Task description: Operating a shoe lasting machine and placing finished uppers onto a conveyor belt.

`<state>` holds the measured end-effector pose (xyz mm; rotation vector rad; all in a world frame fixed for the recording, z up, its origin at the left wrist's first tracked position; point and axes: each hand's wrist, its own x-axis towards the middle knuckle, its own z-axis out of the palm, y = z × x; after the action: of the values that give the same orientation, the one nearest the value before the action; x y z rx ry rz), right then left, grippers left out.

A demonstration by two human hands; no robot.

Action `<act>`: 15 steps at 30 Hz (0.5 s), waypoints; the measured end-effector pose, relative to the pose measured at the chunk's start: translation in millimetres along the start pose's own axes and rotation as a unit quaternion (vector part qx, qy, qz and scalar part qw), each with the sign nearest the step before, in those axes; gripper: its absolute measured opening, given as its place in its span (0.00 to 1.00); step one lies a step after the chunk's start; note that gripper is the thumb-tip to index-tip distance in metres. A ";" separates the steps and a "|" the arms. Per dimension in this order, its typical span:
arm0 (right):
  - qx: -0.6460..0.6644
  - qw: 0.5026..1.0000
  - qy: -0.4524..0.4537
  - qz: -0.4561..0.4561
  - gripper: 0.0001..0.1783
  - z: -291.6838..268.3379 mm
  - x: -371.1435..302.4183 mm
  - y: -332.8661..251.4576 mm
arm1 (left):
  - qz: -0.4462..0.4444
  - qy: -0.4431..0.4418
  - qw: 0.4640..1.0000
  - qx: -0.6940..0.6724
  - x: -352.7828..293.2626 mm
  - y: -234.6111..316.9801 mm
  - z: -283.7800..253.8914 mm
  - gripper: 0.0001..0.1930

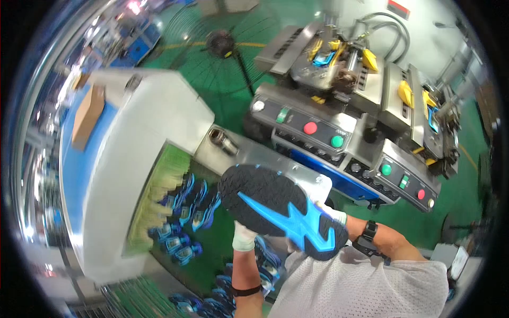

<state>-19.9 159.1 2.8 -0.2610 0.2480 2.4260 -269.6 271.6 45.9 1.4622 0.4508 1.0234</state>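
Note:
A sports shoe (281, 209) is held up close in front of me, sole facing the camera: black tread with a bright blue star-shaped inset. My left hand (244, 237), in a white glove, grips it from below at the near side. My right hand (328, 204), also white-gloved with a black watch on the wrist, holds the shoe's far right edge. Below and to the left, several blue shoes (185, 212) lie in rows on a green conveyor belt (209, 241).
A white tunnel housing (122, 159) with yellow-green strip curtains covers the belt at left. A steel press machine (339, 127) with red and green buttons stands at right. A standing fan (220, 45) is on the green floor behind.

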 end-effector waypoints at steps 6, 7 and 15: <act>-0.298 0.931 0.024 -0.209 0.41 36.6 -61.9 -57.8 | 0.001 0.141 0.989 -0.047 112.2 43.4 106.3 0.46; -0.280 0.933 0.017 -0.226 0.41 35.9 -76.1 -65.2 | -0.015 0.101 0.988 -0.119 123.6 37.1 123.6 0.44; -0.156 0.906 0.056 -0.390 0.37 41.1 -211.0 -137.2 | -0.067 -0.061 0.994 0.065 305.2 -21.7 177.6 0.30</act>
<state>222.6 143.9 80.2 -0.5286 -0.1793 1.6394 40.5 409.2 146.4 1.5791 0.5276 0.8055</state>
